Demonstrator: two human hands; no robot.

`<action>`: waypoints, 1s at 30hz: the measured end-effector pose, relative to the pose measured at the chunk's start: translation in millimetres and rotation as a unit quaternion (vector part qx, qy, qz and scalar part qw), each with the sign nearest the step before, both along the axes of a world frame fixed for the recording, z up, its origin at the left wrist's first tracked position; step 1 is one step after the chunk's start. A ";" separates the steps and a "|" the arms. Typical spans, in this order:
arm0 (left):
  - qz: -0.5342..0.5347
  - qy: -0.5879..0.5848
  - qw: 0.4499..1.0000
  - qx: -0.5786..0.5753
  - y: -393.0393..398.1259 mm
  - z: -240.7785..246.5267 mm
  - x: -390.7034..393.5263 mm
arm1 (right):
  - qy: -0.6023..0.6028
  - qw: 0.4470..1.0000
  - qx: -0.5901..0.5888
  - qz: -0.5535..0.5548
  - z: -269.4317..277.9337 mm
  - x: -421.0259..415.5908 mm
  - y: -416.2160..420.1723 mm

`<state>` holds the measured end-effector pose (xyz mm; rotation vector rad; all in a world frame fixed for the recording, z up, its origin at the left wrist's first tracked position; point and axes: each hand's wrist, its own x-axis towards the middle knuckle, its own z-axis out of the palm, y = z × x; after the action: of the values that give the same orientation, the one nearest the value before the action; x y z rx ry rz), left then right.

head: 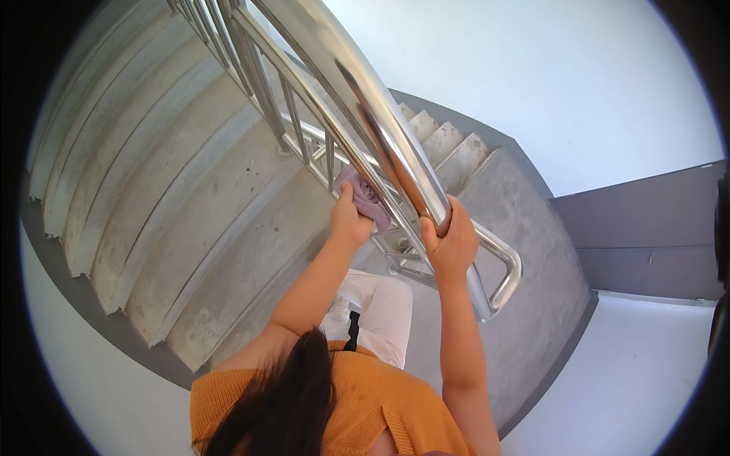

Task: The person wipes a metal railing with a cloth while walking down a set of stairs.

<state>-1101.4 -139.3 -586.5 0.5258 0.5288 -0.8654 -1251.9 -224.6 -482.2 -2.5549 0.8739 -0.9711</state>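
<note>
A crumpled purple-grey cloth (370, 208) is in my left hand (349, 219), with my thumb on top of it. The cloth lies against the thin metal bars of the stair railing, below its thick top rail. My right hand (454, 242) is wrapped around the polished metal handrail (399, 139), close to its lower bent end. A thinner rail (319, 102) runs beside the handrail, with upright metal balusters (289, 105) beneath it. Some of my left fingers are hidden behind the cloth.
Concrete steps (199, 154) climb on the left, beside the railing. Another flight of steps (447, 142) lies beyond the railing. A concrete landing (530, 228) extends to the right, bordered by a grey skirting and a white wall (542, 74). The looped rail end (513, 268) juts over the landing.
</note>
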 end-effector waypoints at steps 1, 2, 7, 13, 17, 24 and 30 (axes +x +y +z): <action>0.017 -0.007 0.998 0.060 -4.1 -21.1 -7.7 | 0.009 1.000 0.011 -0.001 1.0 0.6 1.9; 0.032 -0.015 0.992 0.118 -11.0 -38.3 -15.6 | 0.006 1.000 0.002 0.000 0.6 0.9 1.5; 0.039 0.068 0.997 0.017 -35.6 -68.1 -52.2 | 0.005 1.000 0.002 -0.002 -3.0 1.6 -1.8; -0.011 -0.006 0.999 0.048 -43.8 -63.0 -102.5 | -0.004 1.000 0.021 -0.007 -4.3 0.7 -3.3; -0.073 -0.091 0.993 0.004 -52.5 -128.2 -87.5 | -0.001 0.999 0.035 -0.007 1.0 1.8 0.4; -0.066 -0.022 0.997 -0.037 -43.9 -91.9 -75.2 | -0.022 1.000 0.004 -0.001 -5.0 0.6 -3.8; 0.029 0.011 0.998 0.050 -14.0 -8.0 -105.0 | -0.022 1.000 0.011 0.004 -2.6 2.7 -2.4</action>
<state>-1206.4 -153.3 -594.5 0.5894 0.6059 -0.7926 -1249.2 -227.0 -484.8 -2.5065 0.8578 -1.0058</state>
